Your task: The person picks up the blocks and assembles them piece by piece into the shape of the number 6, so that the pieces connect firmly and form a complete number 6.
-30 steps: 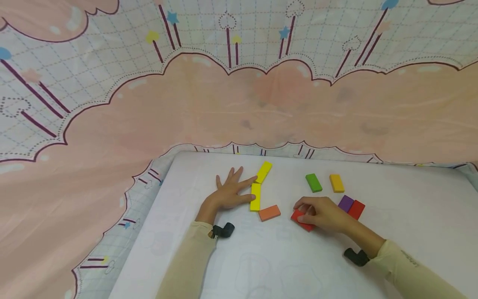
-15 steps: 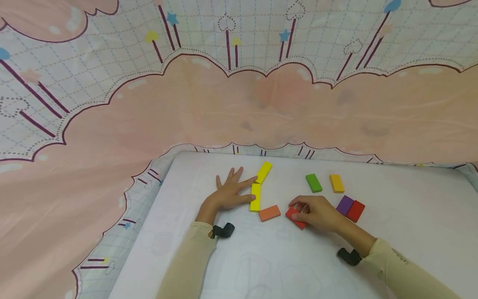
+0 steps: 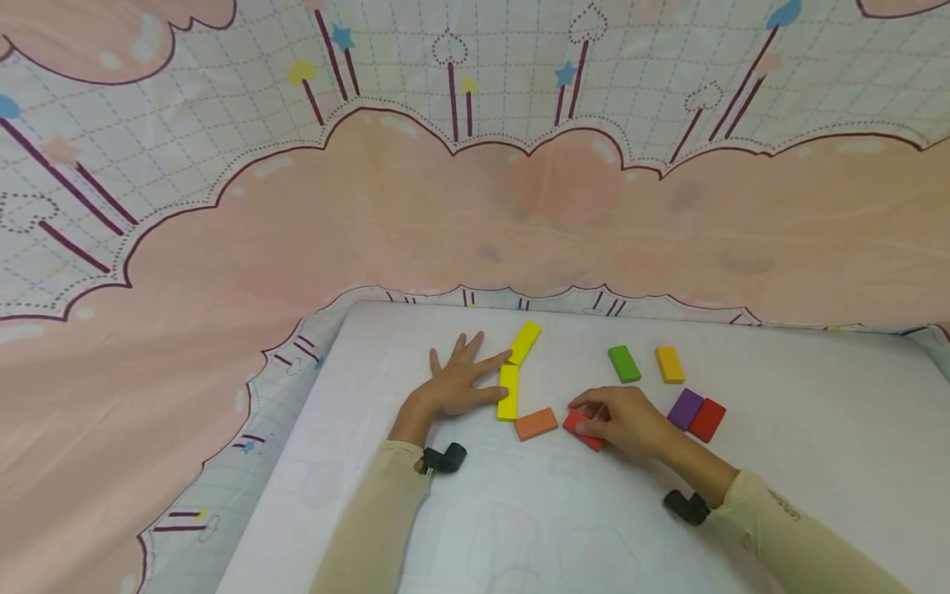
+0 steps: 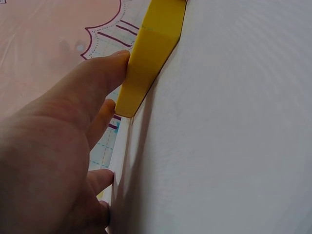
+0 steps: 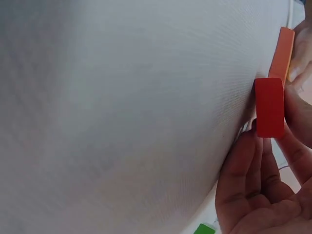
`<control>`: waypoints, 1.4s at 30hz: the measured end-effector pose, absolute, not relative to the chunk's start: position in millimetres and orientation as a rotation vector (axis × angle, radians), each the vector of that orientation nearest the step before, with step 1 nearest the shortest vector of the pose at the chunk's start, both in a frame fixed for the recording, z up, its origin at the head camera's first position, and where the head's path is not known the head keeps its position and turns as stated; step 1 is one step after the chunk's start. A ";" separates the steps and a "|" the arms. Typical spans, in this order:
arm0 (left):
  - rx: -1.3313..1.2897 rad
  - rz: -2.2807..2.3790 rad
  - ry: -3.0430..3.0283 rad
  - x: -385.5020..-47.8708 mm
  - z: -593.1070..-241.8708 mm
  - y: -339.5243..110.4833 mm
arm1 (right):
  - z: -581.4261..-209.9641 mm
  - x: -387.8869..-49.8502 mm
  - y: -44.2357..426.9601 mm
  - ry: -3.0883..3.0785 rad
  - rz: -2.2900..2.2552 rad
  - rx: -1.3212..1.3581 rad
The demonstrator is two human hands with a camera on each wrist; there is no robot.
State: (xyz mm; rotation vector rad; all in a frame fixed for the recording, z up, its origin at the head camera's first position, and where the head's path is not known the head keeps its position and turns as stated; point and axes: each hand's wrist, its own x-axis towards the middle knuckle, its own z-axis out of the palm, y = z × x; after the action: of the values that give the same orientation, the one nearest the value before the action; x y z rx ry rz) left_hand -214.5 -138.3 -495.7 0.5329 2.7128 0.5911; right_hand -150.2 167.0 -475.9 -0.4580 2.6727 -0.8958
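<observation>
**Pinch Grip on a Red Block [image 3: 582, 431] Beside a Row of Coloured Blocks**

The gripped block lies just right of the orange block [image 3: 536, 425], a slim gap between them; whether its underside fully touches the tabletop [image 3: 445, 536] cannot be told. The right hand [image 3: 627, 421] pinches it between thumb and curled fingers. The left hand [image 3: 453, 388], fingers spread and gripping nothing, touches the lower yellow block [image 3: 508, 404] with its thumb and reaches the upper yellow block [image 3: 525, 342] with its index finger.

Judged by their crisp edges and flat, painted-looking faces, the blocks should be light, stiff and hardly fragile, though perhaps a little slick. Opposite long sides offer the surest hold; pressure on a corner would likely make a block swivel.

The tabletop is white, smooth-looking and faintly patterned. At right, the green block [image 3: 624, 364] and amber block [image 3: 670, 365] lie apart, while the purple block [image 3: 685, 408] touches a second red block [image 3: 707, 419]. Behind hangs a pink-and-white sheet [image 3: 445, 223] printed with cloud outlines and stars.
</observation>
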 end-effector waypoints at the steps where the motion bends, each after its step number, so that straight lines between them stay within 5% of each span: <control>1: 0.533 0.591 2.713 -214.5 -495.6 -138.4 | -476.1 -150.4 166.6 2.674 -0.890 -0.456; 42: 0.572 0.581 2.707 -216.1 -497.3 -142.1 | -476.7 -155.7 174.9 2.462 -1.003 -0.399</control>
State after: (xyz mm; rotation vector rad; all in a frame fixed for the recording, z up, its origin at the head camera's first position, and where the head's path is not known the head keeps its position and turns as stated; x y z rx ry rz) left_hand -216.1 -142.1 -497.3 0.5716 2.7065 0.5813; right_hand -155.7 174.9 -476.7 -0.3989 2.4619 -1.0035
